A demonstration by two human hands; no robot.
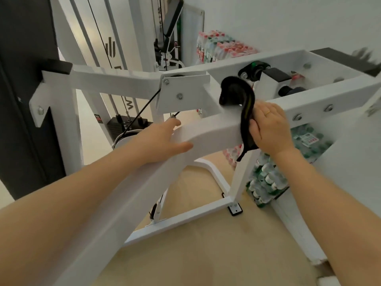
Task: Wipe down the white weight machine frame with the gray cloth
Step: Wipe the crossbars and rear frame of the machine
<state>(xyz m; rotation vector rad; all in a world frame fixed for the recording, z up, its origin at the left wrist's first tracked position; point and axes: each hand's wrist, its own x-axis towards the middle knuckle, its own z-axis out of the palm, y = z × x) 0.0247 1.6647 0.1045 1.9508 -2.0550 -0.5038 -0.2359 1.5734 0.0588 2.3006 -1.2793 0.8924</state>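
On the white frame (pixel 216 131), we wipe.
Our right hand (pixel 270 129) clamps the cloth (pixel 246 112); our left hand (pixel 162 141) rests flat, fingers straight.

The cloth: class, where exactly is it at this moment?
In the head view, right of centre, the cloth is draped over the white frame beam, gripped by the right hand; the left hand rests on the same beam further left.

Below me the tan floor (pixel 206 254) carries the white machine frame (pixel 181 215), its base bar resting flat with a black foot plate (pixel 235 209) at the corner. Packs of shrink-wrapped bottles (pixel 266 182) sit on the floor just beside that upright.
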